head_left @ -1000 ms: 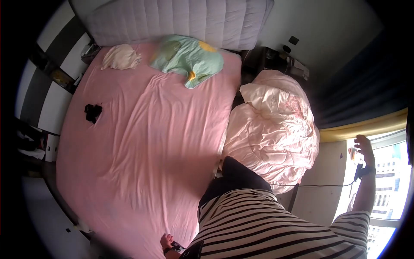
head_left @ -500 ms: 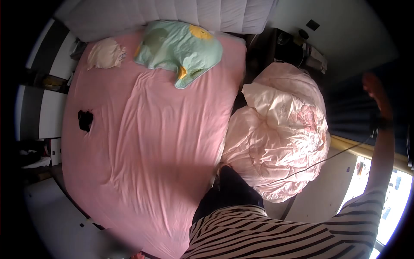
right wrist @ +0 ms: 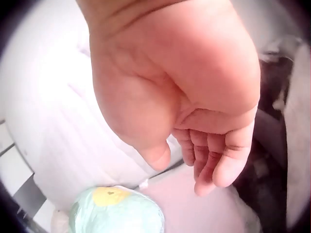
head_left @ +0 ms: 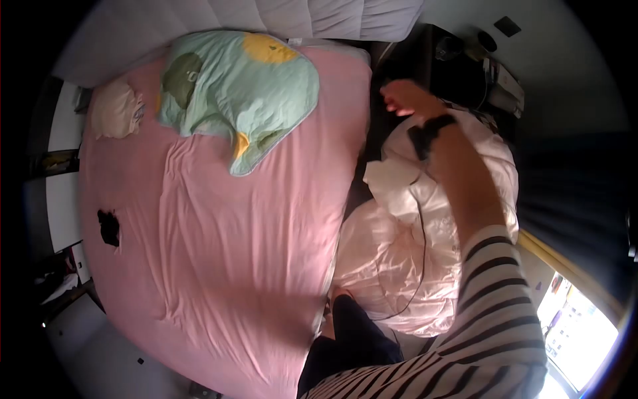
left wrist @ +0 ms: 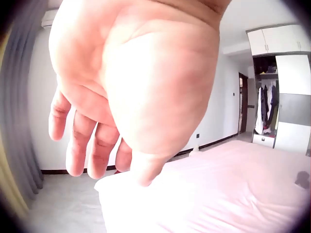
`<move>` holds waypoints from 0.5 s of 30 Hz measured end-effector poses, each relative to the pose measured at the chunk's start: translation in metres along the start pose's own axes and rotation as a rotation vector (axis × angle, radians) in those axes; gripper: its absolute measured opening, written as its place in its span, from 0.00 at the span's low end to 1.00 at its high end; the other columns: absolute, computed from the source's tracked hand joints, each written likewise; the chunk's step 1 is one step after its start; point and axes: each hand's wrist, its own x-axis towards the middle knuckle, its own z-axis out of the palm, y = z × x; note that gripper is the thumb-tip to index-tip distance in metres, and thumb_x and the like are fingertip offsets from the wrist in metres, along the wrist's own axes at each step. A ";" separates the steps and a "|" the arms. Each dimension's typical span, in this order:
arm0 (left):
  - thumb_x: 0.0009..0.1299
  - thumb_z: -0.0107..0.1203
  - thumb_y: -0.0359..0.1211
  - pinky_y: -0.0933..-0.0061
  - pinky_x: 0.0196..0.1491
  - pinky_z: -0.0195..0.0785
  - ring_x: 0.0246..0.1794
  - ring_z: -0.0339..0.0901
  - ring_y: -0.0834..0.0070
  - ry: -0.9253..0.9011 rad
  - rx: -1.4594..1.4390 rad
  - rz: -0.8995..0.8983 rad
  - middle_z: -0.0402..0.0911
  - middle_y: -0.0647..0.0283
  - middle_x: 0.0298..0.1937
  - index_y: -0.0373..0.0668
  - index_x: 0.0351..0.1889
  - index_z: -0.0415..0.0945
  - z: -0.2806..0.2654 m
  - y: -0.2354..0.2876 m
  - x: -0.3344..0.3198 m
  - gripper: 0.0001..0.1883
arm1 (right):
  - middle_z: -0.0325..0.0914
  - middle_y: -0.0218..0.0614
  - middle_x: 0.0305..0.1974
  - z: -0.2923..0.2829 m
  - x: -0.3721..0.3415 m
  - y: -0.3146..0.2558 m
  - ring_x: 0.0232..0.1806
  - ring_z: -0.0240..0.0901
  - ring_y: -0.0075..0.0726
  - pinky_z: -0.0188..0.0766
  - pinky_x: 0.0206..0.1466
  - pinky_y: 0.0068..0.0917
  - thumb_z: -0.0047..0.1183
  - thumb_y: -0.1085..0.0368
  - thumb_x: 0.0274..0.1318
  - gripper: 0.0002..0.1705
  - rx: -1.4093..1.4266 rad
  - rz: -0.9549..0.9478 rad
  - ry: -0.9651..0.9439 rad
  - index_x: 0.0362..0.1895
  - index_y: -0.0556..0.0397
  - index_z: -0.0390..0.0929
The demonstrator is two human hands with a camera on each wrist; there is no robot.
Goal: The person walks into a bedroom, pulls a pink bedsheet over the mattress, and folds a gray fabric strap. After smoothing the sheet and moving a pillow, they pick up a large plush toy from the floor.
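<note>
Left hand [left wrist: 133,82] and right hand [head_left: 409,100] are empty, fingers relaxed, and with the bunched pink comforter [head_left: 382,246] lying beside the bed [head_left: 252,226], reaching over it probably goes best with the trailing cable [head_left: 423,243] kept from snagging.

The right forearm [head_left: 465,179] hides part of the pink quilt [head_left: 375,243].

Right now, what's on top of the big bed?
A wrinkled pink sheet, with mint-green bedding, a cream bundle and a small black item lying on it. What's under the sheet is covered, so I can't see that.
</note>
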 end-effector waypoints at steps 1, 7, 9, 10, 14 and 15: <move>0.65 0.45 0.42 0.68 0.38 0.62 0.39 0.70 0.72 0.003 -0.003 -0.013 0.73 0.65 0.41 0.47 0.50 0.65 0.002 0.007 0.004 0.17 | 0.74 0.35 0.29 0.015 0.014 0.010 0.23 0.71 0.28 0.69 0.19 0.24 0.44 0.56 0.53 0.17 0.052 0.059 0.035 0.30 0.59 0.74; 0.66 0.46 0.42 0.70 0.36 0.63 0.37 0.71 0.73 0.029 -0.013 -0.095 0.73 0.65 0.39 0.46 0.49 0.66 0.012 0.026 0.022 0.17 | 0.74 0.41 0.32 0.003 0.136 0.021 0.25 0.72 0.33 0.66 0.18 0.28 0.49 0.58 0.50 0.15 -0.264 -0.132 0.237 0.36 0.57 0.72; 0.66 0.47 0.41 0.70 0.35 0.63 0.36 0.71 0.73 0.045 -0.019 -0.141 0.73 0.65 0.38 0.46 0.49 0.66 0.011 0.021 0.023 0.16 | 0.74 0.45 0.38 0.004 0.168 0.013 0.34 0.73 0.42 0.69 0.32 0.35 0.47 0.54 0.49 0.21 -0.532 -0.265 0.460 0.40 0.58 0.71; 0.66 0.47 0.41 0.70 0.35 0.64 0.36 0.71 0.73 0.037 -0.018 -0.141 0.73 0.65 0.38 0.46 0.49 0.66 0.009 0.022 0.018 0.16 | 0.74 0.47 0.42 0.006 0.185 0.011 0.42 0.73 0.48 0.70 0.43 0.38 0.46 0.51 0.49 0.24 -0.676 -0.345 0.592 0.43 0.58 0.71; 0.66 0.48 0.41 0.71 0.34 0.64 0.34 0.71 0.74 0.093 -0.047 -0.248 0.74 0.65 0.36 0.45 0.48 0.67 0.005 0.004 0.021 0.16 | 0.67 0.50 0.52 0.024 0.217 -0.007 0.56 0.61 0.50 0.61 0.56 0.38 0.45 0.49 0.51 0.30 -0.649 -0.259 0.551 0.52 0.58 0.66; 0.66 0.48 0.41 0.71 0.33 0.65 0.34 0.71 0.74 0.104 -0.058 -0.276 0.74 0.65 0.36 0.45 0.48 0.67 0.001 -0.004 0.016 0.16 | 0.68 0.51 0.51 0.027 0.226 -0.007 0.55 0.63 0.52 0.61 0.56 0.39 0.47 0.49 0.49 0.31 -0.682 -0.287 0.544 0.53 0.58 0.65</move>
